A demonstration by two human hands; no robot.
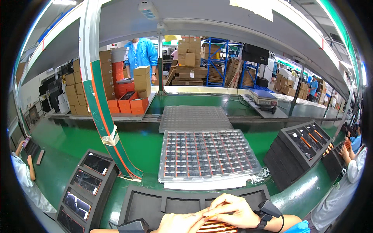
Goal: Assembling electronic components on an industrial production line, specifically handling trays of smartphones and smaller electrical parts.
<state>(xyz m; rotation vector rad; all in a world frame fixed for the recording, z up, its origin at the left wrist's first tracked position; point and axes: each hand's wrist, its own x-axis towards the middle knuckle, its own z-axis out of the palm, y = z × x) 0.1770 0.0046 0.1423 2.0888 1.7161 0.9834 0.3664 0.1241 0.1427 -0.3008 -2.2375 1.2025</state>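
At the lower edge, my left hand [178, 223] and my right hand [229, 211] meet with their fingertips together. Under and between them shows a stack of thin orange-edged flat pieces [219, 226], cut off by the picture's edge. My left hand's fingers rest closed against this stack. Thumb and forefinger of my right hand are pinched together, and whatever lies between them is hidden. Just beyond both hands lies a black foam tray [145, 205] with recessed compartments. Behind it stands a clear plastic tray [210, 155] with rows of small dark, orange-edged parts.
A black foam tray [81, 190] of dark-screened, orange-edged phones stands left, beside a taped post [101, 112]. Stacked foam trays [299, 151] with orange-edged pieces stand right. Beyond are another clear tray [194, 118], a scale [263, 97] and orange boxes [126, 103]. Co-workers are at both sides.
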